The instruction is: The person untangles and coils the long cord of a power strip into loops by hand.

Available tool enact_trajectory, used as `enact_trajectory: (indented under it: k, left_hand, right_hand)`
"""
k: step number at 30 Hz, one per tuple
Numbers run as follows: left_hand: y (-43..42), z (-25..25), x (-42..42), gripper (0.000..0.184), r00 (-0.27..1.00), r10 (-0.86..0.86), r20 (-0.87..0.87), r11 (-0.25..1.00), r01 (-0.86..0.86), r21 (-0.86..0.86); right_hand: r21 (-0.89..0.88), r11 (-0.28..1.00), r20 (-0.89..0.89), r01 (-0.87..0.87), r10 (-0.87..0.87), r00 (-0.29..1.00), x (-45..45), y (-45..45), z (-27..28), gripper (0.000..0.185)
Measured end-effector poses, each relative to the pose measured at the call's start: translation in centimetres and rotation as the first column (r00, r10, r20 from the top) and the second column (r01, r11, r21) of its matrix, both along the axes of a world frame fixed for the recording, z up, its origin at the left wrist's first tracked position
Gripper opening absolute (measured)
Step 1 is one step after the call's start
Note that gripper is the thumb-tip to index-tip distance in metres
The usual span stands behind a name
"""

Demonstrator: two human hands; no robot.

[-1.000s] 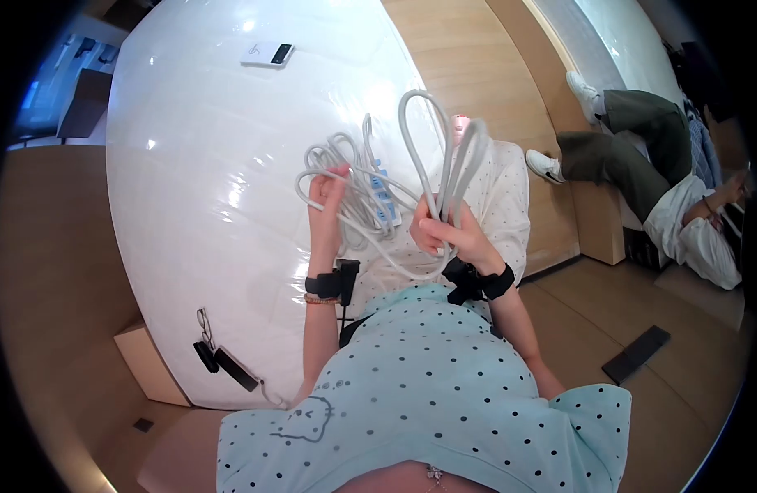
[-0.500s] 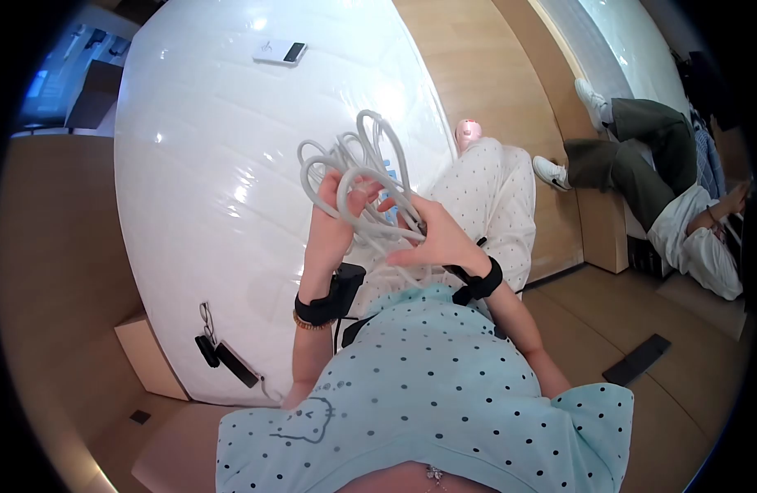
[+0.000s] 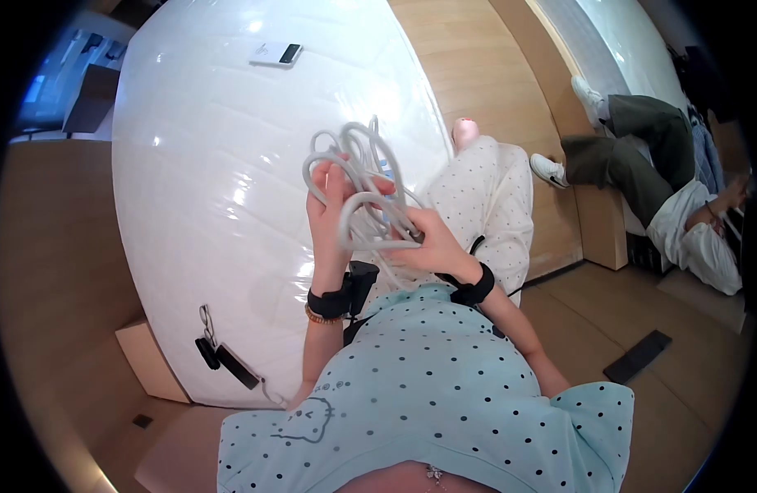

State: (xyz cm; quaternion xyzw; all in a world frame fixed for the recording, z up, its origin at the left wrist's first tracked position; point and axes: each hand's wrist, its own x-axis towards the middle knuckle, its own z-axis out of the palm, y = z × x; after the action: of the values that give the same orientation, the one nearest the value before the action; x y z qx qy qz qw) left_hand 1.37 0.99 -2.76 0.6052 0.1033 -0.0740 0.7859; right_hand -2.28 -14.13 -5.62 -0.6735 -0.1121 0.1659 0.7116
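Note:
A light grey cable (image 3: 387,168) hangs in several loose loops in front of my body, above the mattress edge and my lap. Within the loops is my left hand (image 3: 329,201), its fingers curled around some of the strands. Lower and to the right, my right hand (image 3: 432,245) pinches the cable beside a small dark metal-looking end. A blue-and-white patch, perhaps a label, shows behind the strands. Black straps with dark devices circle both wrists, and a beaded bracelet (image 3: 321,317) sits on the left one.
The plastic-covered mattress (image 3: 214,148) bears a white box-like item with a dark end (image 3: 276,55), plus small black objects (image 3: 235,366) lower left. On the right, another person in dark trousers (image 3: 653,152) sits nearby. A dark flat strip (image 3: 638,357) lies on the floor.
My left hand has shifted slightly down and turned, with the cable loops tilting and bunching closer. My right hand stays near the same spot, still on the cable.

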Motion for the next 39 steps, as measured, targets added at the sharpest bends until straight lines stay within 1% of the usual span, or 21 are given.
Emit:
enact_trajectory:
  k: [3, 4, 5, 6, 9, 12, 13, 14, 16, 19, 21, 22, 24, 25, 27, 30, 31, 34, 36, 37, 39]
  left_hand:
    - [0.2, 0.1, 0.4, 0.042, 0.996, 0.084, 0.002, 0.995, -0.084, -0.045]
    - [0.3, -0.3, 0.4, 0.041, 0.995, 0.092, -0.034, 0.995, -0.093, -0.042]
    - [0.6, -1.1, 0.3, 0.041, 0.993, 0.098, -0.069, 0.994, -0.101, -0.041]
    - [0.5, -1.2, 0.4, 0.042, 0.989, 0.104, -0.104, 0.993, -0.108, -0.039]
    - [-0.6, -0.7, 0.0, 0.046, 0.994, -0.01, -0.107, 0.988, -0.007, -0.156]
    - [-0.8, -0.7, 0.1, 0.052, 0.99, -0.046, -0.135, 0.961, 0.007, -0.278]
    - [-0.8, -0.7, 0.2, 0.056, 0.99, -0.061, -0.129, 0.956, 0.021, -0.293]
    - [-0.8, -0.7, 0.2, 0.058, 0.991, -0.083, -0.107, 0.939, 0.042, -0.342]
    - [-0.8, -0.2, 0.1, 0.064, 0.99, -0.124, -0.063, 0.897, 0.084, -0.435]
    - [-0.9, 1.7, 0.0, 0.061, 0.99, -0.139, -0.036, 0.789, 0.089, -0.607]
    - [-0.9, 0.5, 0.1, 0.06, 0.989, -0.15, -0.008, 0.869, 0.128, -0.478]
    - [-1.0, 0.1, 0.2, 0.06, 0.988, -0.155, 0.005, 0.902, 0.143, -0.408]
    - [-1.2, -0.2, 0.1, 0.055, 0.996, -0.078, -0.032, 0.962, 0.066, -0.264]
    - [-1.4, -0.2, 0.1, 0.053, 0.998, -0.039, -0.043, 0.981, 0.03, -0.189]
    - [-1.4, 0.0, 0.3, 0.051, 0.998, -0.032, -0.048, 0.978, 0.021, -0.209]
    - [-0.9, 0.0, 0.4, 0.049, 0.998, -0.055, -0.04, 0.974, 0.045, -0.221]
    - [-0.8, 0.0, 0.5, 0.048, 0.997, -0.069, -0.033, 0.973, 0.06, -0.222]
    - [-0.7, 0.5, 0.4, 0.046, 0.994, 0.03, -0.108, 0.982, -0.05, -0.184]
    - [-0.3, 0.0, 0.5, 0.045, 0.999, -0.01, -0.036, 0.987, 0.004, -0.159]
    - [0.0, -0.1, 0.6, 0.044, 1.0, -0.03, 0.0, 0.989, 0.029, -0.144]
    - [0.4, -0.1, 0.6, 0.044, 0.999, -0.032, -0.001, 0.992, 0.032, -0.123]
  right_hand:
    - [-0.032, 0.999, -0.006, 0.035, -0.035, 0.999, 0.0, -0.7, 0.6, 0.018]
    - [0.09, 0.995, -0.072, -0.044, 0.051, 0.996, -0.1, -1.0, 0.5, 0.012]
    - [0.215, 0.97, -0.124, -0.112, 0.141, 0.982, 0.0, -1.4, 0.2, 0.01]
    - [0.339, 0.925, -0.165, -0.169, 0.236, 0.958, 0.1, -1.6, 0.1, 0.015]
    - [0.509, 0.763, -0.184, -0.398, 0.548, 0.816, 0.8, -1.7, 0.5, 0.028]
    - [0.752, 0.609, -0.281, -0.251, 0.642, 0.714, 0.6, -0.8, -1.2, 0.029]
    - [0.72, 0.655, -0.301, -0.228, 0.592, 0.747, 0.5, -0.5, -2.0, 0.029]
    - [0.686, 0.698, -0.318, -0.205, 0.542, 0.778, 0.4, -0.3, -2.8, 0.03]
    - [0.62, 0.766, -0.354, -0.169, 0.465, 0.812, 0.5, 0.0, -2.7, 0.03]
    - [0.536, 0.832, -0.395, -0.144, 0.398, 0.828, 0.8, 0.0, -2.1, 0.03]
    - [0.5, 0.851, -0.401, -0.162, 0.393, 0.827, 0.9, -0.1, -1.9, 0.031]
    - [0.442, 0.875, -0.373, -0.2, 0.382, 0.846, 1.1, -0.2, -1.8, 0.031]
    - [0.318, 0.911, -0.317, -0.263, 0.364, 0.876, 1.3, -0.3, -1.6, 0.031]
    - [0.299, 0.926, -0.291, -0.229, 0.317, 0.903, 1.2, -0.1, -1.7, 0.03]
    - [0.261, 0.953, -0.234, -0.153, 0.216, 0.948, 0.8, 0.4, -2.0, 0.03]
    - [0.108, 0.994, -0.181, -0.01, 0.03, 0.983, 0.6, 0.5, -1.1, 0.031]
    - [0.051, 0.999, -0.164, 0.014, -0.005, 0.986, 0.6, 0.4, -1.1, 0.032]
    - [-0.125, 0.989, -0.09, 0.085, -0.097, 0.991, 0.7, -0.2, -1.0, 0.033]
    - [-0.245, 0.961, -0.015, 0.127, -0.134, 0.991, 1.0, -0.8, -0.7, 0.033]
    - [-0.217, 0.962, -0.058, 0.166, -0.182, 0.981, 1.0, -1.1, -0.7, 0.032]
    - [-0.167, 0.955, -0.148, 0.246, -0.271, 0.951, 1.2, -1.5, -0.4, 0.03]
